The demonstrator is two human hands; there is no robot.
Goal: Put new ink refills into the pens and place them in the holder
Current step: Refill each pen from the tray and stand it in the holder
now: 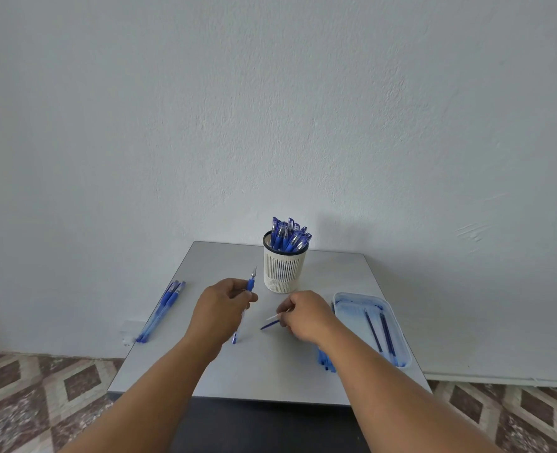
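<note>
My left hand (221, 307) grips a blue pen (251, 282) above the grey table (264, 371); its tip points up and away, its tail end shows below my wrist. My right hand (306, 313) pinches a blue cap and a thin blue refill (270, 324) that sticks out to the left just above the tabletop. A cream slotted holder (283, 269) at the back centre holds several capped blue pens (288, 237). Two refills (380, 331) lie in a clear plastic tray (398, 325) at the right.
A few blue pens (162, 308) lie together along the table's left edge. More blue items (326, 362) lie partly hidden under my right forearm beside the tray. A white wall stands behind the table; patterned floor tiles show on both sides.
</note>
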